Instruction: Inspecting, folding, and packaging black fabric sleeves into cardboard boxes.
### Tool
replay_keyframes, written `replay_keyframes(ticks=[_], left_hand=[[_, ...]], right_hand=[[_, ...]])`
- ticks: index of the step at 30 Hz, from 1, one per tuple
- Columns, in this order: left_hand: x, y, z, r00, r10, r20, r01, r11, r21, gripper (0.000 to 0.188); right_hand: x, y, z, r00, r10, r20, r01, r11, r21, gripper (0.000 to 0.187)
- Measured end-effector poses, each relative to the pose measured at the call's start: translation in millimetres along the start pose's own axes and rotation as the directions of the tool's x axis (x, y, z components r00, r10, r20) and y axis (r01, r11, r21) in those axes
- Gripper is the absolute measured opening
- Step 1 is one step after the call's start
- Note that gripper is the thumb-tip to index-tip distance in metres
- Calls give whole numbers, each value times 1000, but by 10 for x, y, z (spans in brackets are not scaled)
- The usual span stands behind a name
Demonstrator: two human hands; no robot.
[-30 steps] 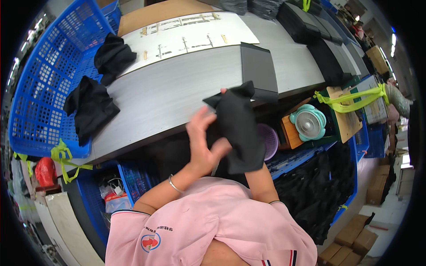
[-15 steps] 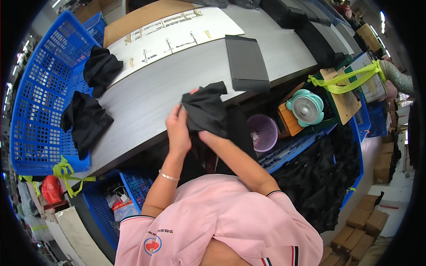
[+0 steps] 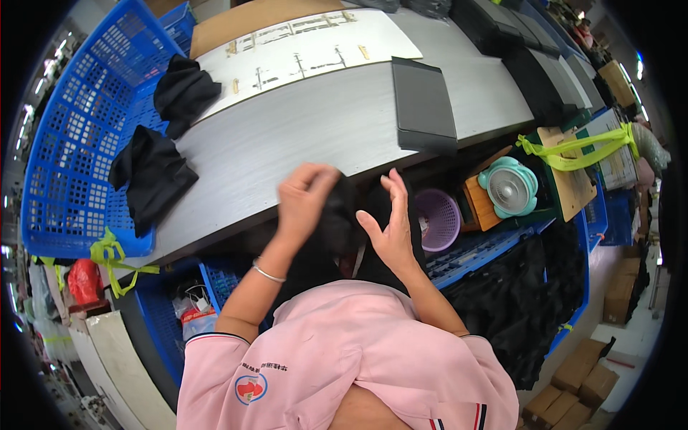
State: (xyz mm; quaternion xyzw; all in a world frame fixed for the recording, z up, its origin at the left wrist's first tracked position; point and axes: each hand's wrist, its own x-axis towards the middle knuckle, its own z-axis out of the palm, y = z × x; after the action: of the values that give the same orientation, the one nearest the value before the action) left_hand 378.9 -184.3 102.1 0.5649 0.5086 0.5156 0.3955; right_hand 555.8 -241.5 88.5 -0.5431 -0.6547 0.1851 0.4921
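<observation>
My left hand (image 3: 307, 203) is held above my lap at the table's near edge, its fingers closed and smeared by motion. A piece of black cloth (image 3: 342, 213) hangs from it, blurred and hard to tell from my dark trousers. Just to the right, my right hand (image 3: 391, 233) is free, with thumb and fingers spread apart. At the left end of the grey table (image 3: 287, 136), two crumpled black cloth pieces lie by the blue basket: a nearer one (image 3: 152, 175) and a farther one (image 3: 183, 93).
A tall blue basket (image 3: 54, 168) leans at the left. On the table are a white marked board (image 3: 301, 54) and a dark flat panel (image 3: 424, 104). Below its right side stand a purple basket (image 3: 438, 223), a small teal fan (image 3: 509, 186) and a bin of black cloth (image 3: 502, 287).
The right hand has let go of the black cloth and moved right, fingers spread. The left hand has brought the cloth down toward my lap. The view has shifted slightly.
</observation>
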Motion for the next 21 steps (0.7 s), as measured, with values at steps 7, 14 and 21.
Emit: replay_keyframes(ticks=[7, 14, 21], left_hand=[[-248, 252, 88, 970, 239, -43, -239, 971, -5, 8], [-149, -34, -228, 953, -246, 176, 300, 707, -640, 37], [-791, -294, 27, 543, -103, 834, 839, 27, -543, 23]], right_hand=[[193, 109, 59, 984, 174, 40, -176, 982, 68, 18], [154, -212, -76, 619, 395, 679, -754, 57, 654, 26], [393, 116, 212, 763, 321, 561, -600, 673, 432, 20]])
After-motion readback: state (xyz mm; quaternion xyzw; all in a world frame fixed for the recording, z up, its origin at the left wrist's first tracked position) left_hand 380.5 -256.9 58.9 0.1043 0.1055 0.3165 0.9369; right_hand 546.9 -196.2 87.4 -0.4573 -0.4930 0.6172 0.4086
